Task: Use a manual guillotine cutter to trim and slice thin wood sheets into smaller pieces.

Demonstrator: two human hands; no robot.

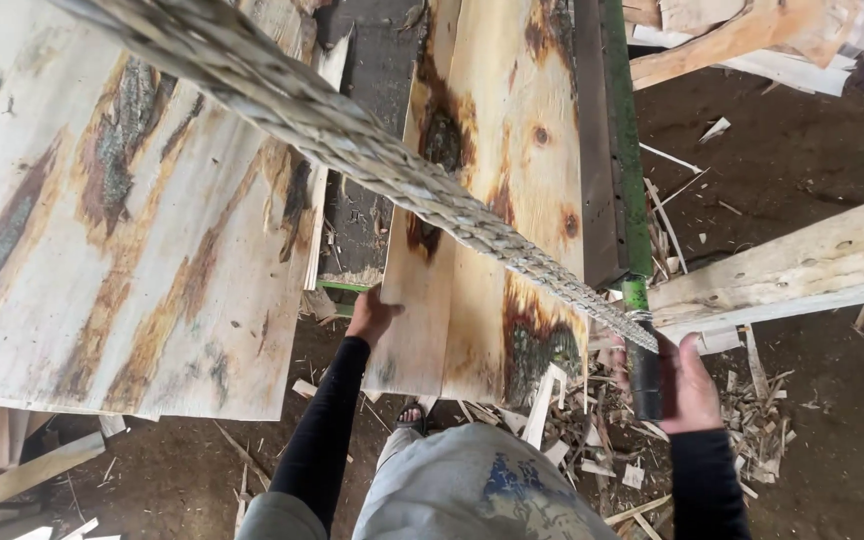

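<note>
My left hand (pixel 372 315) grips the near left edge of a thin wood veneer sheet (pixel 497 200), pale with dark brown knots and stains, which lies in front of me. My right hand (pixel 687 385) is closed around the black handle of a long tool with a green shaft (pixel 620 150) that runs along the sheet's right edge. A thick braided rope (pixel 352 140) crosses the view diagonally from the upper left down to my right hand. Both arms wear black sleeves.
A wide stack of veneer sheets (pixel 122 220) fills the left. A rough wooden plank (pixel 782 270) juts in from the right, with more boards (pixel 742 40) at the top right. Wood scraps and splinters (pixel 752 420) litter the dirt floor around my sandalled foot (pixel 412 415).
</note>
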